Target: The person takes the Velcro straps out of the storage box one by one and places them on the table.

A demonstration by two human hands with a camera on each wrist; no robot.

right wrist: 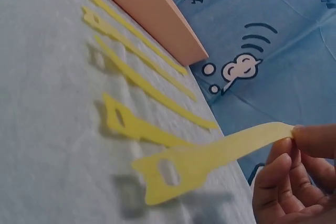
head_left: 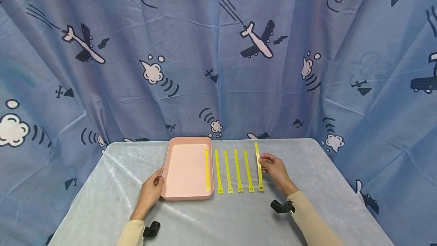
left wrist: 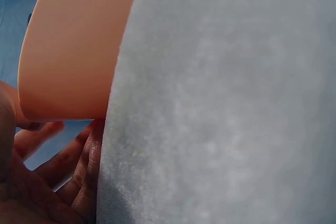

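Observation:
My right hand [head_left: 276, 168] pinches a yellow hook-and-loop cable tie [head_left: 257, 158] between thumb and fingers, at the right end of a row. In the right wrist view this cable tie [right wrist: 178, 174] is lifted off the cloth, its slotted head casting a shadow. Several matching cable ties [head_left: 238, 170] lie side by side left of it. A shallow pink tray [head_left: 186, 139] stands left of the row, with one cable tie [head_left: 206, 170] inside along its right wall. My left hand [head_left: 149, 191] holds the tray's left edge, thumb at the rim and fingers by the outer wall.
A pale grey cloth [head_left: 191, 223] covers the table. Behind it hangs a blue curtain [head_left: 191, 98] printed with airplanes and clouds. A black wrist device [head_left: 283, 206] sits on the right wrist, another wrist device [head_left: 151, 229] on the left.

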